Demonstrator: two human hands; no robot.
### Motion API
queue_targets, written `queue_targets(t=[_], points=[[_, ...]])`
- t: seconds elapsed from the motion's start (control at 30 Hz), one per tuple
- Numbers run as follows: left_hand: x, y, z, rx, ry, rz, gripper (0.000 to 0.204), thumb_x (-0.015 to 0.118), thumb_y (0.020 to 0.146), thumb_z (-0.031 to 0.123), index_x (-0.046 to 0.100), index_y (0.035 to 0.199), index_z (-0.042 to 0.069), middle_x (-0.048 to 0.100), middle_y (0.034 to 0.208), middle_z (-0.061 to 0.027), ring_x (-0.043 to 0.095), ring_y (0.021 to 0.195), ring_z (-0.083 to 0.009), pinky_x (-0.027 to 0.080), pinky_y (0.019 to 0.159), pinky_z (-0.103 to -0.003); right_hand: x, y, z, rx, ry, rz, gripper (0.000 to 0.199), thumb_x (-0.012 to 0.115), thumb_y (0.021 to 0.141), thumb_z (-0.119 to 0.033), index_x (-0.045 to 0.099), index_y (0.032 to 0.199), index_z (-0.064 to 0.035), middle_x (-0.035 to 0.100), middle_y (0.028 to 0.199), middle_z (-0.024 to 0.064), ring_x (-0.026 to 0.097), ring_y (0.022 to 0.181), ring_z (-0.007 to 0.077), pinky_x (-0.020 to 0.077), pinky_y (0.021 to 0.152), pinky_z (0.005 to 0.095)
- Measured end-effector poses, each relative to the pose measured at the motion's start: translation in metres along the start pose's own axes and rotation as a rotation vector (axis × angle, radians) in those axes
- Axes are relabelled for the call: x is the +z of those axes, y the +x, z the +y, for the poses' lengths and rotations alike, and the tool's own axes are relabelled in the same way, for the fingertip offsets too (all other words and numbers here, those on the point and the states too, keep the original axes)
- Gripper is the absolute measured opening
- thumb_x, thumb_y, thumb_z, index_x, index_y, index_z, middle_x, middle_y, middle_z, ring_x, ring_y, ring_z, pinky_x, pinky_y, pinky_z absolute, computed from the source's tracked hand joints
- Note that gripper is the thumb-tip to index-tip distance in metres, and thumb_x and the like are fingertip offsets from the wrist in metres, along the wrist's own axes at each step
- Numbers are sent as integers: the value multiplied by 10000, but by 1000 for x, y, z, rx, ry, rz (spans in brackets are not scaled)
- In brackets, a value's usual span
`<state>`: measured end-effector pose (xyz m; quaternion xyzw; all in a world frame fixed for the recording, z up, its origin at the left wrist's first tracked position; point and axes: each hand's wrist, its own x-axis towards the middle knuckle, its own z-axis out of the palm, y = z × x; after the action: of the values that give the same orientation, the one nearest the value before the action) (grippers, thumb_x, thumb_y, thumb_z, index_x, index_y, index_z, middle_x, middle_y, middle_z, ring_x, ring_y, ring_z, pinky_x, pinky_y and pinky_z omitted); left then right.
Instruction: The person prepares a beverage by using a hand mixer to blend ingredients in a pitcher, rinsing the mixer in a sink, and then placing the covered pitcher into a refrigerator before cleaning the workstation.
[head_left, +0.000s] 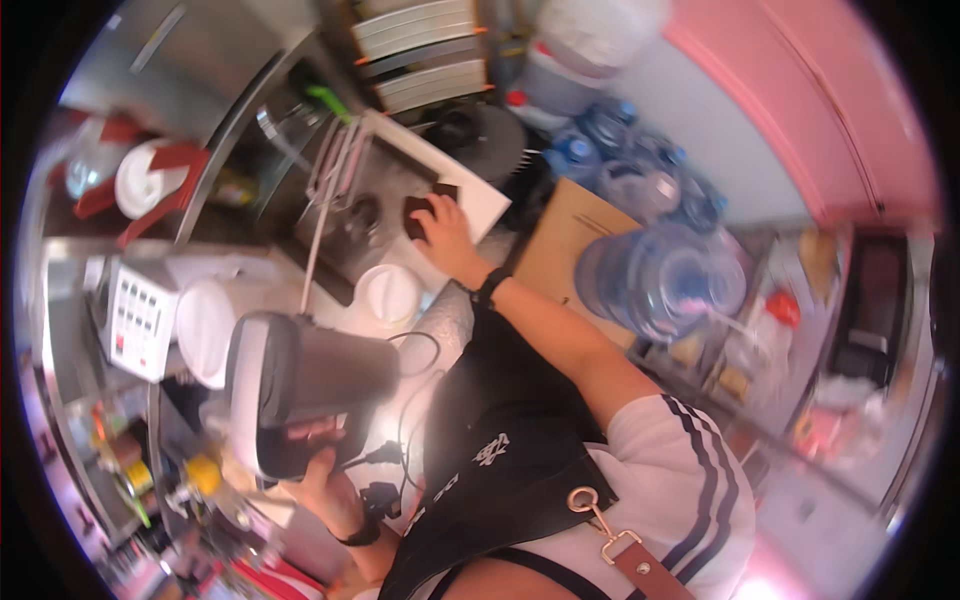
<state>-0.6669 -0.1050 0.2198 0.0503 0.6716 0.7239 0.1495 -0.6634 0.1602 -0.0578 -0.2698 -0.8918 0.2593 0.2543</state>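
Observation:
At the lower left, my left hand (325,490) closes on the near end of a bulky grey appliance (315,375) with a rounded, jug-like body. Its exact kind is unclear, and it partly hides my fingers. My right hand (447,237) reaches away to the sink's right rim. There its fingers are bent around a small dark brown piece (418,212), perhaps a cloth or sponge. The sink (372,150) has a pale rim and a dark basin. A round white lid (389,294) lies between my two hands.
A large clear blue water bottle (655,283) stands to the right beside a cardboard sheet (580,225). Several smaller bottles (640,160) cluster behind. A black plug (385,453) with cables lies near the appliance. A white button panel (140,322) stands at left.

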Motion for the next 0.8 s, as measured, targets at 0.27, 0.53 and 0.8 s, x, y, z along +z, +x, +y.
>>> queue_targets(t=[0.27,0.53,0.8], points=[[-20,-23,-6,41,-171,-446,447,528,628,-19,500,1072,21,504,951,-92,524,887,-234,477,797,-321,-101,-122,-36,436,666,-456,199,573,758,-120,576,949,-64,639,832,131,625,821,302,475,701,429],[42,-71,-1,-118,-214,-927,392,530,636,-7,507,1024,44,523,921,-112,535,873,-257,485,768,-384,-175,-276,-41,320,715,-467,272,607,797,-140,582,1055,-57,651,870,118,624,810,236,487,714,365],[185,-205,-36,-260,20,-1243,404,524,641,-67,554,1044,-65,622,941,-190,634,848,-315,542,722,-405,-278,-370,7,537,985,253,509,566,897,-162,421,1359,-5,454,1379,119,418,1260,220,387,1010,376]])
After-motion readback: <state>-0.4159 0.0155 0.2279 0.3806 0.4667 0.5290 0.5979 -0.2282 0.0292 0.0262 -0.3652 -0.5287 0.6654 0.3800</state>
